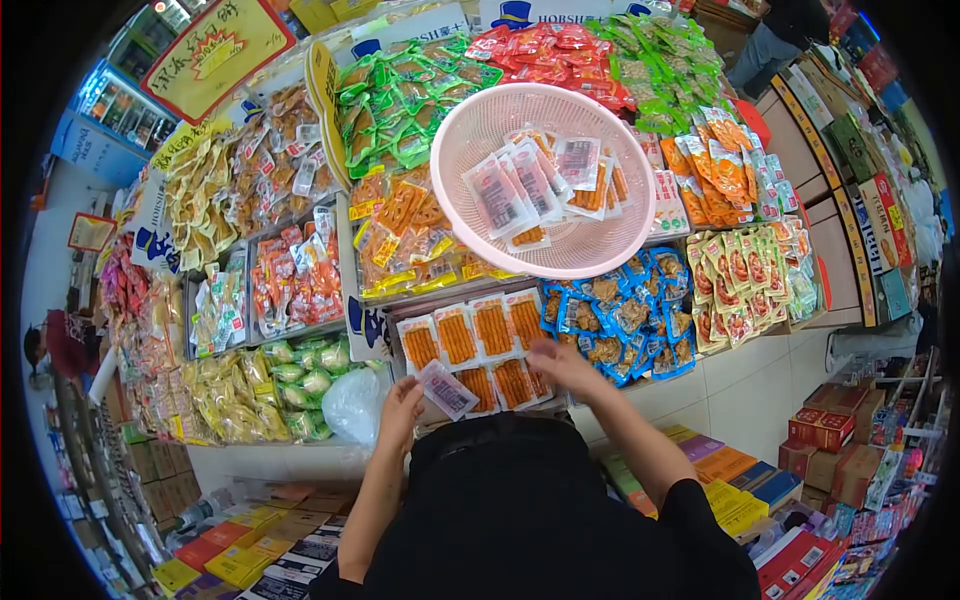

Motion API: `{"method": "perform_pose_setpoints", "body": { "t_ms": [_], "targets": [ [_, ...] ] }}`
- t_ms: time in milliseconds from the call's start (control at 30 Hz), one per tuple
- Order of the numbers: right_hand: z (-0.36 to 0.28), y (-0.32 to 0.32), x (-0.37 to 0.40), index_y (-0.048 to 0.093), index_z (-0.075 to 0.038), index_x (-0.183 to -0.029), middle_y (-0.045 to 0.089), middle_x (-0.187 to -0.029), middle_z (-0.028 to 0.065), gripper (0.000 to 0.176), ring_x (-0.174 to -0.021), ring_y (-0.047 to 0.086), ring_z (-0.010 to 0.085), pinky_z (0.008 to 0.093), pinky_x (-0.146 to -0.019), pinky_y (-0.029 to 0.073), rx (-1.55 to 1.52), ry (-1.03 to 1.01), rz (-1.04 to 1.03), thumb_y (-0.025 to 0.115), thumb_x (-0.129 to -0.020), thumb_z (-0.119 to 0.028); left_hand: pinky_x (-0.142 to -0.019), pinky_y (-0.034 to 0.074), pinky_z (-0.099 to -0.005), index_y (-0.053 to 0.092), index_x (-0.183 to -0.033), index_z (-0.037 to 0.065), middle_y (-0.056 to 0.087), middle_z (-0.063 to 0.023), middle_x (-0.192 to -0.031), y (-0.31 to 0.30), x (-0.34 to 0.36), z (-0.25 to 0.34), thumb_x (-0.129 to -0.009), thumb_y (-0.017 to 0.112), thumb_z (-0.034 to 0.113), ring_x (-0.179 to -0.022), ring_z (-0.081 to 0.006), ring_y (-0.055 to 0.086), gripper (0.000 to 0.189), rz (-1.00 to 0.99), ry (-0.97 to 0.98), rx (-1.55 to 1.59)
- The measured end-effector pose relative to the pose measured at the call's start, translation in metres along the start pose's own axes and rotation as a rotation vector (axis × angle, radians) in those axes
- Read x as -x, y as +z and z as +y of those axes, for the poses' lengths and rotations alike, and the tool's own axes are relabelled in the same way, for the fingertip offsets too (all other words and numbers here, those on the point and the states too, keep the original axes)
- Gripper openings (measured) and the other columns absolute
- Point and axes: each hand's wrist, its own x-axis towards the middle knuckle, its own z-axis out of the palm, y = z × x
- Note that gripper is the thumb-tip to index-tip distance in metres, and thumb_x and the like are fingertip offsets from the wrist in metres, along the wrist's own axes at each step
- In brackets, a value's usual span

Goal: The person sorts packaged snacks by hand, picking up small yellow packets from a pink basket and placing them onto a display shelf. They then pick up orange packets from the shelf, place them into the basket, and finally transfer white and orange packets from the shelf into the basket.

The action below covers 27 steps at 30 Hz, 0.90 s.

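My left hand (402, 405) pinches one flat snack packet (447, 390), its printed back turned up, over the lower left of a bin. In that bin, clear-and-white snack packets (457, 338) with orange-brown strips inside lie in two rows. My right hand (562, 367) is over the bin's right edge, fingers apart and pointing left, close to the end packets; I see nothing in it. Beyond the bin, a pink plastic basket (447, 190) rests on the goods with several more of these packets (515, 190) loose inside, some face down.
Blue snack bags (625, 315) fill the bin to the right. A clear plastic bag (355, 405) bulges at the left beside green-and-white packs (305, 385). Stacked cartons (735, 465) stand low on the right. A person's legs (762, 62) show at the far right.
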Motion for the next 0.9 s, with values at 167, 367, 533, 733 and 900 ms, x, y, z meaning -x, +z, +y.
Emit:
{"method": "perform_pose_setpoints", "body": {
  "t_ms": [167,367,533,733,900],
  "targets": [
    [0.043,0.032,-0.008,0.040,-0.009,-0.129,0.052,-0.112,0.0040,0.047,-0.096,0.054,0.0156,0.0283,-0.072,0.046,-0.341,0.096,0.122,0.056,-0.088,-0.026,-0.071,0.043,-0.0272,0.046,-0.116,0.001,0.052,-0.0027,-0.094,-0.003,0.007,-0.039,-0.085,0.059,0.017,-0.084,-0.0132,0.051,0.037,0.094,-0.129,0.109],
    [0.054,0.041,-0.026,0.049,-0.015,-0.113,0.054,-0.101,0.0008,0.022,-0.089,0.056,0.0163,0.0290,-0.065,0.045,-0.873,-0.066,0.284,0.050,-0.092,-0.020,-0.067,0.042,-0.0219,0.048,-0.115,0.001,0.057,-0.0055,-0.102,-0.003,-0.026,-0.055,-0.087,0.058,0.015,-0.083,-0.0112,0.055,0.032,-0.076,-0.050,0.101],
    [0.066,0.040,-0.037,0.050,-0.017,-0.104,0.055,-0.091,-0.0014,0.016,-0.080,0.058,0.0162,0.0297,-0.063,0.047,-1.060,0.001,0.272,0.053,-0.091,-0.025,-0.060,0.045,-0.0223,0.056,-0.103,0.002,0.060,-0.0037,-0.088,0.012,-0.030,-0.048,-0.088,0.056,0.013,-0.072,-0.0115,0.057,0.019,-0.041,-0.163,0.113],
    [0.066,0.046,-0.045,0.049,-0.016,-0.098,0.053,-0.084,-0.0011,0.017,-0.073,0.057,0.0146,0.0287,-0.057,0.046,-0.931,0.018,0.423,0.057,-0.089,-0.028,-0.060,0.049,-0.0248,0.056,-0.092,0.002,0.061,-0.0053,-0.081,0.008,-0.049,-0.045,-0.089,0.055,0.014,-0.067,-0.0123,0.059,0.012,-0.015,0.096,-0.101],
    [0.056,0.045,-0.040,0.048,-0.016,-0.099,0.052,-0.083,0.0007,0.019,-0.070,0.056,0.0147,0.0278,-0.056,0.046,-0.963,-0.006,0.396,0.057,-0.089,-0.029,-0.062,0.049,-0.0251,0.051,-0.095,0.000,0.059,-0.0056,-0.078,0.017,-0.056,-0.026,-0.088,0.056,0.015,-0.070,-0.0135,0.060,0.016,0.028,0.260,-0.152]
  ]
}}
